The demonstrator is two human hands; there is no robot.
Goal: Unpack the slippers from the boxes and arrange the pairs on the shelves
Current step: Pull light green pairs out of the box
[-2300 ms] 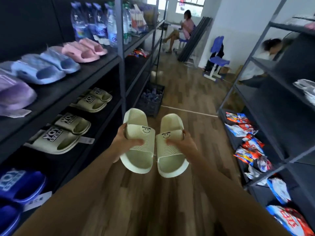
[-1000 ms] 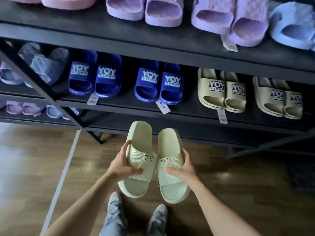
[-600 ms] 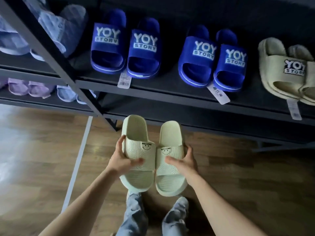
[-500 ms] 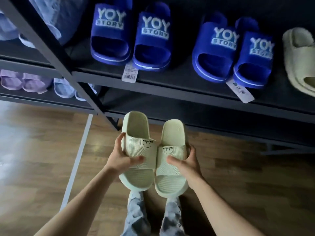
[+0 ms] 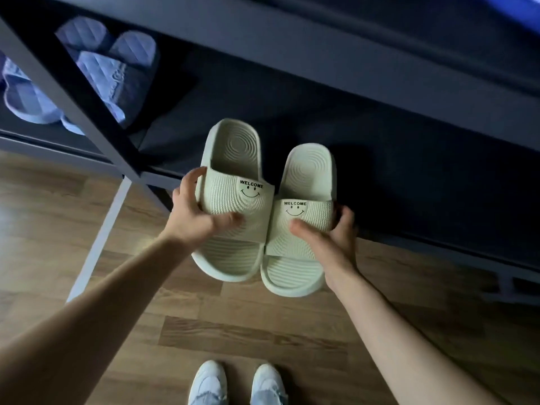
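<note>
Left to right: a lavender pair [image 5: 96, 74] occupies the neighbouring bay beyond the slanted frame bar [image 5: 73, 92]. My left hand [image 5: 193, 220] grips the left pale-green slipper [image 5: 242, 206], thumb across the strap and fingers curled round the outer edge. Touching it at the straps, the right slipper [image 5: 314, 213] is held likewise by my right hand [image 5: 333, 244]. Both long axes run away from me, heels leading and toes nearest my body. The heels hang over the front of the dark bottom shelf [image 5: 409, 176], which lies straight ahead. The left slipper sits slightly further forward, so I judge that hand nearer to setting down.
</note>
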